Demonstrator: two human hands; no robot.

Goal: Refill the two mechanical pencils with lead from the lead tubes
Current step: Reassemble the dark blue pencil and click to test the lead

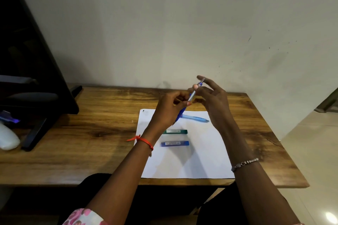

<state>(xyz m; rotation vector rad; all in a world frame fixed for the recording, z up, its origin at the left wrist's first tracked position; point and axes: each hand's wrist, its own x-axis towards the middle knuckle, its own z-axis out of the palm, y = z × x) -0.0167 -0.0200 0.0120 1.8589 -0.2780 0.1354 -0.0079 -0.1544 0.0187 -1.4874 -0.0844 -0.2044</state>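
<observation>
A dark blue and silver mechanical pencil [192, 96] is held tilted above the table, tip down toward me. My left hand [169, 108] grips its lower barrel. My right hand [213, 98] pinches the upper part near the top end, other fingers spread. A light blue mechanical pencil [196, 118] lies on the white paper sheet [201, 160] beneath my hands. A green lead tube [176, 131] and a blue lead tube [175, 143] lie side by side on the paper, closer to me.
The paper sits on a wooden table [91, 133] against a plain wall. A dark stand [42, 87] and a white bottle-like object [8, 139] occupy the left end. Tiled floor shows to the right.
</observation>
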